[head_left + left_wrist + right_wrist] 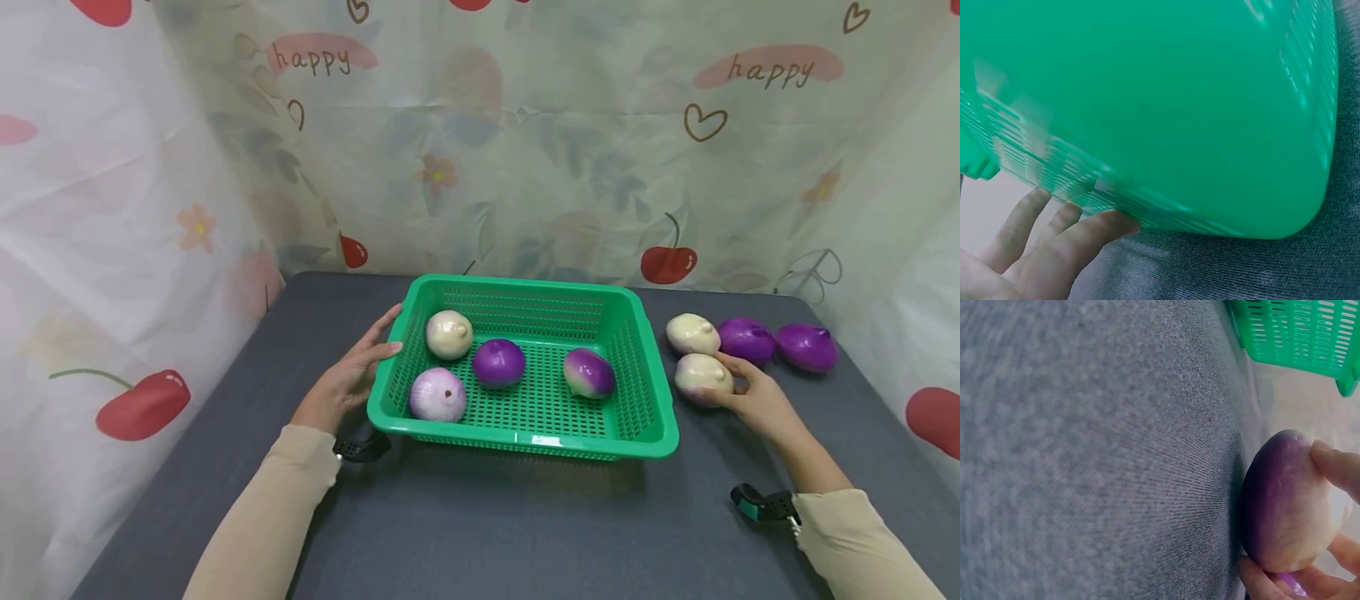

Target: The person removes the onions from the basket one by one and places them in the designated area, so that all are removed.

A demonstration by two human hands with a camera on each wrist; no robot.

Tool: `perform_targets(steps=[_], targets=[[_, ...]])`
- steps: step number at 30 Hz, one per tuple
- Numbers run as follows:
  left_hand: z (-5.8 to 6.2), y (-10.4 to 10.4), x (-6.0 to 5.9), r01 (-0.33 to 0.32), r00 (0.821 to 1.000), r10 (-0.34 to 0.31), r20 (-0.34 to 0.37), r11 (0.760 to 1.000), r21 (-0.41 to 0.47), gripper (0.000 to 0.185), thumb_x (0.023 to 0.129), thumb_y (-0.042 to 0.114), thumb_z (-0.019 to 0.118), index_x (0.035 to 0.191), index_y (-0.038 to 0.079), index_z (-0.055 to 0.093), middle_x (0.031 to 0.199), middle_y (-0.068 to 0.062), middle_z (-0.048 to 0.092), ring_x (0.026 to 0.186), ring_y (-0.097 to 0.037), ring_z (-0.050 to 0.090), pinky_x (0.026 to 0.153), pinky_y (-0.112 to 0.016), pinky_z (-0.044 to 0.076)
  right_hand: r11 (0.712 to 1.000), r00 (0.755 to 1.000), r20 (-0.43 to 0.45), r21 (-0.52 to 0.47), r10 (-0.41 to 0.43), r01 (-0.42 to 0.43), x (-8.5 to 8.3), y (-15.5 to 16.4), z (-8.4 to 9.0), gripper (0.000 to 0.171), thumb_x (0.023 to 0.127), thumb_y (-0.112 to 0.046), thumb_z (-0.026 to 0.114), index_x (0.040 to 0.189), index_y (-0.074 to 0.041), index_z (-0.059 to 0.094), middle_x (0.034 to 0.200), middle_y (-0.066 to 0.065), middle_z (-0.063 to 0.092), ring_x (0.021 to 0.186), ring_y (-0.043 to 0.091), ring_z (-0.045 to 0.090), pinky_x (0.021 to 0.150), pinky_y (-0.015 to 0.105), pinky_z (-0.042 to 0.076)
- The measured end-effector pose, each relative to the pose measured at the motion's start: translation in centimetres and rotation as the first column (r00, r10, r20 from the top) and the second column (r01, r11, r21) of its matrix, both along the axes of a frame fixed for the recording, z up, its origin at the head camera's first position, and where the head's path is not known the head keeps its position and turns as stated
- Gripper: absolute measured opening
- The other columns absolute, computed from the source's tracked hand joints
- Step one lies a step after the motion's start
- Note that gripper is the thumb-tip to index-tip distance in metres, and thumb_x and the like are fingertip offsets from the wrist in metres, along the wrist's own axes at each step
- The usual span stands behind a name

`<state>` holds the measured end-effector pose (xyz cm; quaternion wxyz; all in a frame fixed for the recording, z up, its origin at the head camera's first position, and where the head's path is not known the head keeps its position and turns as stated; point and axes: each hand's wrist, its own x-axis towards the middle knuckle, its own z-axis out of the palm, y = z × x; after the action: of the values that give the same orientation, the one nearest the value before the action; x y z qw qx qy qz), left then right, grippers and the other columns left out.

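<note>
My right hand (pixel 761 402) holds a turnip (pixel 703 377), white on top and purple underneath, between thumb and fingers. The right wrist view shows this turnip (pixel 1291 503) low over the grey cloth, fingertips around its pale half. Against the left side of a green plastic basket (pixel 517 447) rests my left hand (pixel 351 377), fingers extended. In the left wrist view its fingertips (pixel 1119 222) touch the slotted wall. Inside the basket lie a white turnip (pixel 449 335), a pale lilac one (pixel 438 395), a purple one (pixel 498 363) and a purple-and-white one (pixel 589 372).
Just beyond my right hand, a white turnip (pixel 692 334) and two purple turnips (pixel 746 341) (pixel 806 347) sit in a row on the grey table (pixel 480 533). A patterned curtain (pixel 525 192) hangs behind and at both sides. A thin cord (pixel 817 271) shows at the back right.
</note>
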<state>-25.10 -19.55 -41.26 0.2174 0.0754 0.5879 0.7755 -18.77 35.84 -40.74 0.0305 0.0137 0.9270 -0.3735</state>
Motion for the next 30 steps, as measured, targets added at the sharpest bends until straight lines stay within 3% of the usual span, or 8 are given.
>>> perform_targets(steps=[11, 15, 19, 30], targets=[[0.13, 0.03, 0.14, -0.002, 1.0, 0.002, 0.002, 1.0, 0.0, 0.068, 0.102, 0.009, 0.044, 0.154, 0.039, 0.014, 0.156, -0.015, 0.016, 0.126, -0.034, 0.044, 0.085, -0.041, 0.053, 1.0, 1.0, 0.002, -0.004, 0.015, -0.015, -0.04, -0.22, 0.28, 0.081, 0.094, -0.036, 0.062, 0.15, 0.007, 0.022, 0.144, 0.036, 0.034, 0.122, 0.048, 0.045, 0.073, 0.018, 0.041], [0.18, 0.05, 0.12, -0.002, 1.0, 0.002, -0.002, 1.0, -0.007, 0.068, 0.102, 0.009, 0.045, 0.154, 0.039, 0.014, 0.156, -0.015, 0.016, 0.126, -0.033, 0.045, 0.085, -0.042, 0.053, 1.0, 1.0, 0.007, -0.001, 0.009, -0.009, -0.17, -0.22, 0.24, 0.082, 0.094, -0.038, 0.061, 0.15, 0.008, 0.021, 0.145, 0.037, 0.031, 0.124, 0.05, 0.042, 0.084, 0.038, 0.046], [0.11, 0.04, 0.01, -0.003, 1.0, 0.003, -0.005, 1.0, -0.012, 0.068, 0.101, 0.01, 0.046, 0.154, 0.039, 0.014, 0.156, -0.015, 0.016, 0.128, -0.035, 0.043, 0.085, -0.042, 0.053, 1.0, 1.0, 0.01, -0.004, 0.005, -0.005, -0.34, -0.15, 0.1, 0.083, 0.094, -0.039, 0.061, 0.15, 0.008, 0.02, 0.146, 0.038, 0.029, 0.125, 0.053, 0.04, 0.091, 0.056, 0.041], [0.17, 0.1, 0.08, -0.001, 1.0, 0.001, 0.002, 1.0, -0.003, 0.069, 0.101, 0.009, 0.045, 0.154, 0.039, 0.014, 0.155, -0.014, 0.017, 0.128, -0.035, 0.043, 0.085, -0.042, 0.053, 1.0, 1.0, 0.008, 0.021, 0.008, -0.008, -0.49, -0.23, 0.06, 0.08, 0.095, -0.037, 0.06, 0.149, 0.008, 0.022, 0.144, 0.038, 0.031, 0.123, 0.051, 0.041, 0.088, 0.052, 0.042]])
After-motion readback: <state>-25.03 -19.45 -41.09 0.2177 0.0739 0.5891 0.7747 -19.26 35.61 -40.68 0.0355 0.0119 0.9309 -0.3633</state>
